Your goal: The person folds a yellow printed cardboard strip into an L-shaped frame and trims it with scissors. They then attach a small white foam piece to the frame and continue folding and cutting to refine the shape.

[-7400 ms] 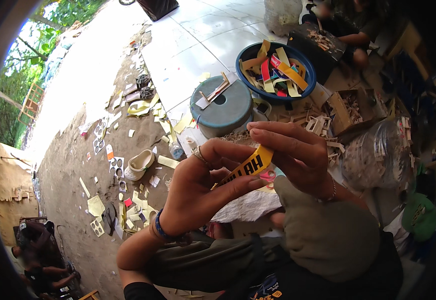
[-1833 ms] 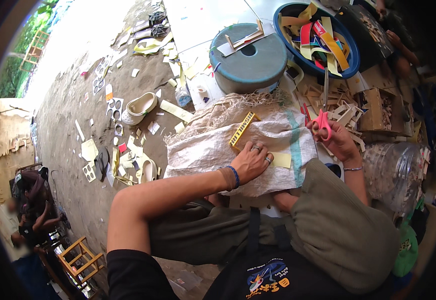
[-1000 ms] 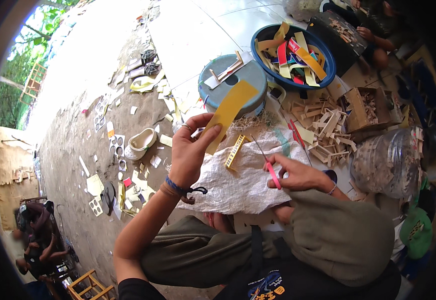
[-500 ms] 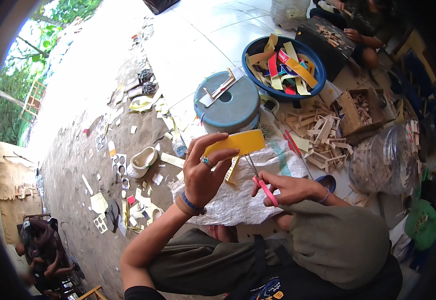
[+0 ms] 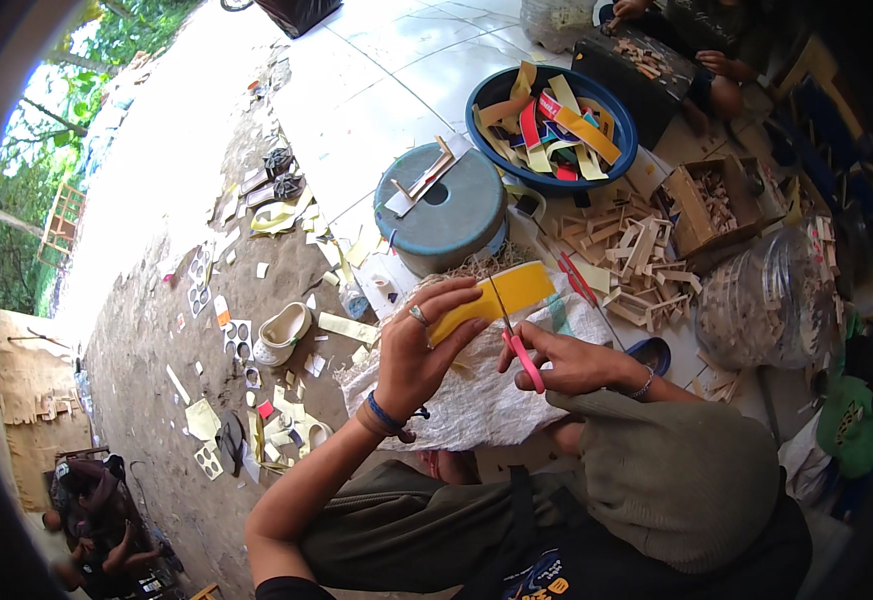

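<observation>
My left hand (image 5: 419, 335) pinches one end of a yellow strip (image 5: 525, 288), thin and flat like card or plastic, thumb below and fingers on top. My right hand (image 5: 579, 362) is wrapped round scissors with pink handles (image 5: 526, 364). Their blades cross the strip around its middle, just beyond my left fingertips; whether the cut has gone through is too fine to tell. Both hands are above a white woven sack (image 5: 487, 410) spread over my lap.
An upturned blue-grey tub (image 5: 417, 235) stands ahead, a small wooden frame on it. Behind it, a blue basin (image 5: 476, 130) holds coloured strips. Wooden pieces (image 5: 647, 265), a cardboard box (image 5: 690, 215) and a red-handled tool (image 5: 578, 280) lie right. Scraps and a clog (image 5: 282, 335) litter the left ground.
The scissor blades have moved from the strip's lower edge to across it. My left hand has shifted slightly right and down, tilting the strip. The view has shifted a little.
</observation>
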### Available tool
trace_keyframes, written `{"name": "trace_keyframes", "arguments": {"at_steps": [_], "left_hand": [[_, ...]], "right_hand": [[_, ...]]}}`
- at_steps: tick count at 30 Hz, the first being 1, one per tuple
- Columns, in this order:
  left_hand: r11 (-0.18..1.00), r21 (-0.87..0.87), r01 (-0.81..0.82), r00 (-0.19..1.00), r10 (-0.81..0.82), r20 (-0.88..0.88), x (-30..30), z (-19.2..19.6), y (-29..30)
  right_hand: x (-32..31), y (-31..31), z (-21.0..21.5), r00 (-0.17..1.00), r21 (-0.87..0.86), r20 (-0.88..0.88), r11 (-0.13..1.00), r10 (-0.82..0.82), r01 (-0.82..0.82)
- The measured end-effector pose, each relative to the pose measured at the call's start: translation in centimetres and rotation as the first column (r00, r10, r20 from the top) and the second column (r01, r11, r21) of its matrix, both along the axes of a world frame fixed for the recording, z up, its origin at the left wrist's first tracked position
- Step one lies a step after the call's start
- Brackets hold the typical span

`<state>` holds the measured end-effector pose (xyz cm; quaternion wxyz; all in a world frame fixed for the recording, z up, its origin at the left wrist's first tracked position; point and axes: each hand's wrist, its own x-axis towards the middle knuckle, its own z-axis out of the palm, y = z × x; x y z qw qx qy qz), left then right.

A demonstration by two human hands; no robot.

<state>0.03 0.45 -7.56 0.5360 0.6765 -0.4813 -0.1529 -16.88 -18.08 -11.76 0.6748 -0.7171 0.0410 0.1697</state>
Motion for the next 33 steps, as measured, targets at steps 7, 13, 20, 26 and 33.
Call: {"name": "trace_keyframes", "arguments": {"at_steps": [7, 13, 20, 26, 33], "left_hand": [[1.000, -0.005, -0.006, 0.827, 0.002, -0.561, 0.0, -0.8, 0.1], [0.989, 0.144, 0.042, 0.827, 0.047, -0.561, 0.8, -0.3, 0.5], [0.990, 0.129, 0.062, 0.819, 0.023, -0.574, 0.9, -0.4, 0.5], [0.988, 0.133, 0.077, 0.792, 0.021, -0.611, 1.0, -0.5, 0.5], [0.982, 0.142, 0.124, 0.777, -0.008, -0.629, 1.4, -0.2, 0.6]], "right_hand": [[-0.1, 0.0, -0.1, 0.997, -0.113, -0.082, 0.994, 0.000, -0.009], [-0.2, 0.0, -0.1, 0.998, -0.159, -0.059, 0.987, -0.007, -0.003], [-0.2, 0.0, 0.0, 0.998, -0.154, -0.062, 0.988, -0.008, -0.001], [-0.3, 0.0, -0.2, 0.998, -0.163, -0.065, 0.987, -0.004, -0.007], [-0.4, -0.1, -0.4, 0.998, -0.149, -0.064, 0.989, 0.004, -0.014]]}}
